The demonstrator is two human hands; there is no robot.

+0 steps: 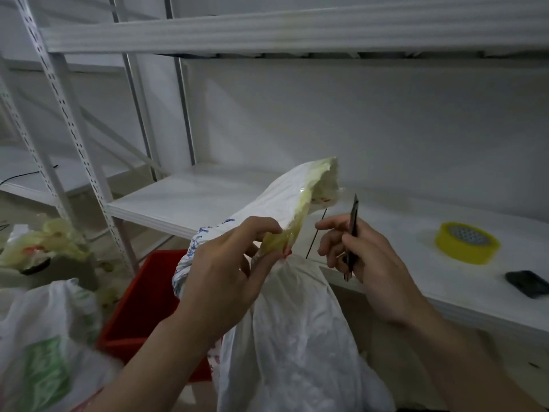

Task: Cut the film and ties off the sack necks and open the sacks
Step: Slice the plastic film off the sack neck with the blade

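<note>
Person's left hand point(225, 269) pinching film-wrapped sack neck point(292, 215); right hand point(374, 269) gripping knife point(354, 221) just beside neck; blue print point(197, 242) unreadable.

Tape roll point(465, 253), dark object point(527, 283) (blurred) on shelf point(401, 242); red crate point(136, 298) nearby.
</note>
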